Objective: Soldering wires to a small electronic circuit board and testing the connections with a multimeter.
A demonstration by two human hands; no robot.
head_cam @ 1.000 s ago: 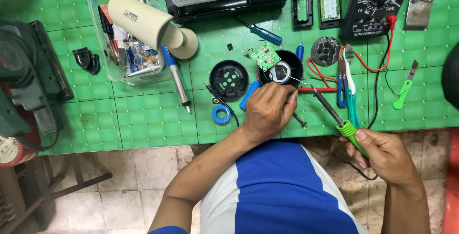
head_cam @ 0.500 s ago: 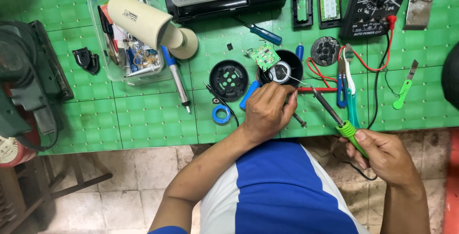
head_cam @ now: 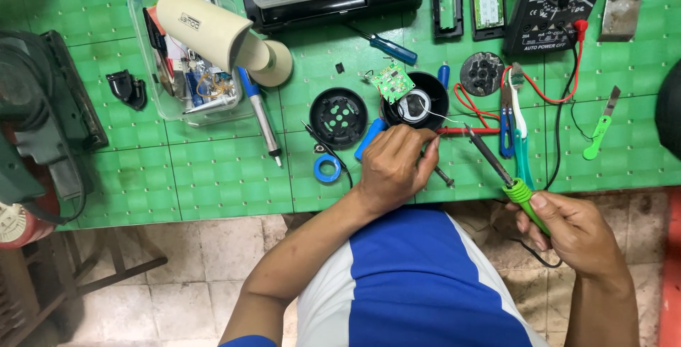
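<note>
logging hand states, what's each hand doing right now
Left hand: closed, fingers pinching something thin, too small to tell.
Right hand: closed on the green-handled soldering iron.

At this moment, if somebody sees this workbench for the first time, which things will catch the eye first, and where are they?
First, the two hands at the bench's near edge: the right hand grips a green-handled soldering iron aimed at the small black round housing, where the left hand pinches a thin wire. Next, the bright green mat, and at upper left a cream cylinder lying across a clear plastic box.
</note>
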